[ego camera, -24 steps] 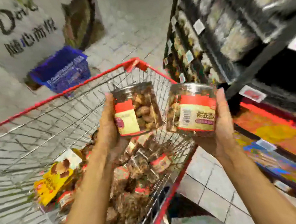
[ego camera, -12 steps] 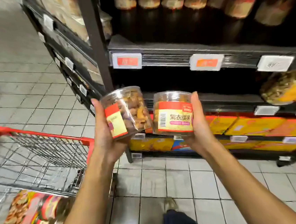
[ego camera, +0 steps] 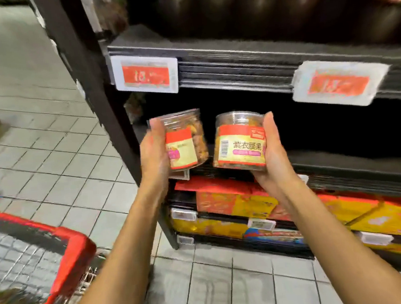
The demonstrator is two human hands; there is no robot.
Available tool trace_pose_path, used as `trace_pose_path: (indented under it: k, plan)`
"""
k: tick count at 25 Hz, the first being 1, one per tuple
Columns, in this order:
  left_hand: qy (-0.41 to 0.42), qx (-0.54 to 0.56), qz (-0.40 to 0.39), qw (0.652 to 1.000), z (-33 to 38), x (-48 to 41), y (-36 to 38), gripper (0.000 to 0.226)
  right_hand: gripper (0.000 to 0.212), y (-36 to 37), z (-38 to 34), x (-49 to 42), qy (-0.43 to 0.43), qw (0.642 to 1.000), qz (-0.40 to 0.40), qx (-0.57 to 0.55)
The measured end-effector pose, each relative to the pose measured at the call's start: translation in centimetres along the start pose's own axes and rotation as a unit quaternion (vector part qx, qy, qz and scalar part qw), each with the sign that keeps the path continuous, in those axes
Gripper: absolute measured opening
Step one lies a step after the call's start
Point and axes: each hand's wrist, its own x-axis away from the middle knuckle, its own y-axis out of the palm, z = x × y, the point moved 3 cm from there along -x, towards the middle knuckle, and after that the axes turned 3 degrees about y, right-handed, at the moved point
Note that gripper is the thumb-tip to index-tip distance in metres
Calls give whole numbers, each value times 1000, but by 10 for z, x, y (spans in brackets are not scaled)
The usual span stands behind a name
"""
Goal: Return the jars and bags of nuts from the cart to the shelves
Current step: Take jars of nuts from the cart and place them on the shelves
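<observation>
Head view showed my left hand (ego camera: 154,156) curled round the left jar (ego camera: 186,141) and my right hand (ego camera: 274,154) wrapped round the right jar (ego camera: 238,140), both at frame centre before the dark shelf (ego camera: 342,160). I judged each should go in upright, label outward, well back from the edge. Compared with half a second earlier, the shelf loomed closer and the cart (ego camera: 74,249) had slid to the lower left.

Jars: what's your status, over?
Left grip holds left jar, right grip holds right jar. Both in front of shelf, not yet shelved. Nothing seen blocking.
</observation>
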Motion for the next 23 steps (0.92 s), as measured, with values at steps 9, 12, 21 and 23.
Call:
trace_pose_path:
  k: [9, 12, 21, 23]
  plan:
    - [197, -194, 20, 961, -54, -74, 1, 66, 57, -14, 14, -63, -109, 994, -9, 15]
    - [201, -208, -42, 956, -61, -77, -6, 74, 51, -9, 20, -63, -119, 992, 0, 32]
    - [347, -209, 71, 911, -33, -1, -11, 47, 49, 7, 18, -47, -188, 980, -24, 60]
    - [339, -151, -16, 928, -25, 25, 14, 45, 65, 15, 15, -43, -203, 975, -43, 81]
